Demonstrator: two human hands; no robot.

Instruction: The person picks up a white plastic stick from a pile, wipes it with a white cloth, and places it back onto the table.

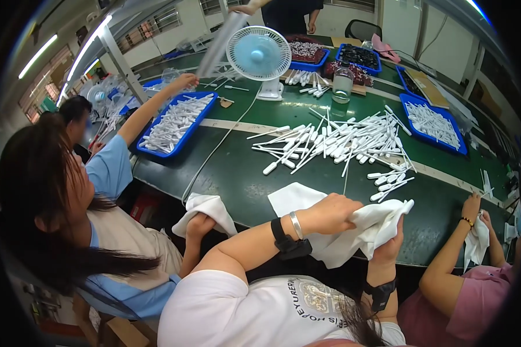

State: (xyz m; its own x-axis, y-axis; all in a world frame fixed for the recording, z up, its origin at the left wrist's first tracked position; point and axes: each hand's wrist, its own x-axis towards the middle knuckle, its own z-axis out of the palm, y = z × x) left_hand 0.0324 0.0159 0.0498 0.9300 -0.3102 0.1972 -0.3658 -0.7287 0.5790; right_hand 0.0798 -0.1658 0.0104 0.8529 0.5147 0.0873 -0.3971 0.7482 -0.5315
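Observation:
A white cloth [367,226] is bunched between my hands above the table's front edge. My left hand [337,213] pinches its upper part, with the fingers closed. From the other side my right hand [392,242] grips the folds, its fingers partly covered. Whether anything lies inside the cloth is hidden. A loose flap of white cloth [295,199] spreads to the left of my left hand. Just beyond my hands lie several white sticks with thicker bulb ends [388,181], and behind them a large loose pile of the same sticks [336,139].
Blue trays of white sticks stand left [176,128] and right [434,122]. A white fan [259,55] and clear jar [342,87] stand farther back on the green table [231,168]. A co-worker at left [107,214] and another at right [469,272] hold white cloths.

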